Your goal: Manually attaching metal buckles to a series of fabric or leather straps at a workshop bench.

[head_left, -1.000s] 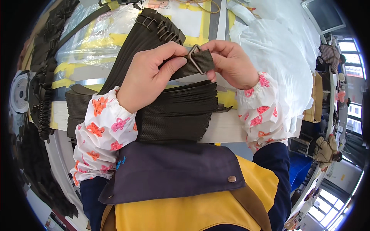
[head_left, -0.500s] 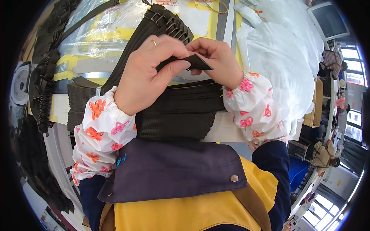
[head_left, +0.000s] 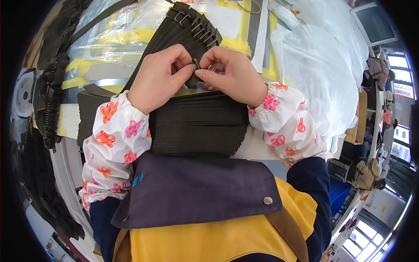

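Note:
My left hand (head_left: 158,77) and my right hand (head_left: 232,73) meet over a thick stack of dark brown webbing straps (head_left: 198,126) on the table. Both pinch the end of one strap with a small metal buckle (head_left: 197,65) between the fingertips. The buckle is mostly hidden by my fingers. Behind my hands a fanned row of straps with metal buckles (head_left: 194,24) lies on the table. White sleeve covers with pink and orange flowers (head_left: 114,144) wrap both my forearms.
A clear plastic sheet with yellow tape (head_left: 109,39) covers the table's left. White plastic bags (head_left: 325,56) are piled on the right. More dark straps (head_left: 50,100) hang at the left beside a small fan (head_left: 22,94). Chairs and windows show far right.
Both hands have drawn closer together and moved up, away from me. The strap end that lay flat between them is now pinched tightly, the buckle nearly covered by fingers.

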Tool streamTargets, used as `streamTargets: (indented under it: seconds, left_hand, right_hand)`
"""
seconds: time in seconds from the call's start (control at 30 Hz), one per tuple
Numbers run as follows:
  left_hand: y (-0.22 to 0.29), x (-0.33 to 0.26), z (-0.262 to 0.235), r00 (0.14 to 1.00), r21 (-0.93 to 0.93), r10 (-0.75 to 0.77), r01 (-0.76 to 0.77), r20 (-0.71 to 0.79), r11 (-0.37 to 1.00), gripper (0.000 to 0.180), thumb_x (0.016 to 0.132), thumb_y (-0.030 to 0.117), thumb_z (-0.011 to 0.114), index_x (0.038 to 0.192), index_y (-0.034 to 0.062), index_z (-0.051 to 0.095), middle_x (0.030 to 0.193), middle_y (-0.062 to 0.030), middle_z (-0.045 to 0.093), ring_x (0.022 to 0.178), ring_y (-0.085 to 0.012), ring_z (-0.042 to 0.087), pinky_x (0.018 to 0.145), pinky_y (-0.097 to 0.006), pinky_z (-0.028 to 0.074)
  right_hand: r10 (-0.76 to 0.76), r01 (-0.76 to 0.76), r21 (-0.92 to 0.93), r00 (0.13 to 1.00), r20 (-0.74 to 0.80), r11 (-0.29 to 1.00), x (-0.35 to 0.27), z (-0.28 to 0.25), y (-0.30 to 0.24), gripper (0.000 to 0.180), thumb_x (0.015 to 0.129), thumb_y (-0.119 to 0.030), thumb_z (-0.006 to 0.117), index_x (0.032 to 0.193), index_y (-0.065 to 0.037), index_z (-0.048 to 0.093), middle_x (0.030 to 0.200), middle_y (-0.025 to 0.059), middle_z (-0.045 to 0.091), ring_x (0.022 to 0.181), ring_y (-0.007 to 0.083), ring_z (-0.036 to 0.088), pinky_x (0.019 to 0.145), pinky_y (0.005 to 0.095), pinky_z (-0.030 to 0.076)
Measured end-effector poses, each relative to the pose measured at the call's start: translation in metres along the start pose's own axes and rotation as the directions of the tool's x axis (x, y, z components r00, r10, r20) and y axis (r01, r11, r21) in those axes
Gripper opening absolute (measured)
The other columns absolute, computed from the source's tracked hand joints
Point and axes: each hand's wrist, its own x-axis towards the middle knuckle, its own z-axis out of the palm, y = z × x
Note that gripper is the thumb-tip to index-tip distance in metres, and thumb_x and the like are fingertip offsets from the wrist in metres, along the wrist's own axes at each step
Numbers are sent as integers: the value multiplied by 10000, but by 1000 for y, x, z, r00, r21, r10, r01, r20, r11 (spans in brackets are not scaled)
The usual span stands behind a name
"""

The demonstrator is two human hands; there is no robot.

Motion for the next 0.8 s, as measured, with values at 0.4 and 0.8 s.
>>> streamTargets:
  seconds: [0.4,0.8]
  left_hand:
    - [13,22,19,991,60,124,-127,54,990,192,742,149,658,844,10,574,653,-90,554,545,-164,517,518,-274,415]
    - [67,116,113,945,274,45,-139,323,952,604,743,408,600,1182,31,424,757,-147,608,696,-316,592,616,-380,463]
  right_hand:
    - [-61,42,-187,994,-93,981,-43,-55,-16,260,768,-38,625,1004,13,528,838,45,577,625,67,544,551,184,459]
    - [-247,-415,-820,812,-530,395,-163,-317,36,705,680,-385,691,1249,-74,417,1267,135,439,1167,284,415,972,336,328]
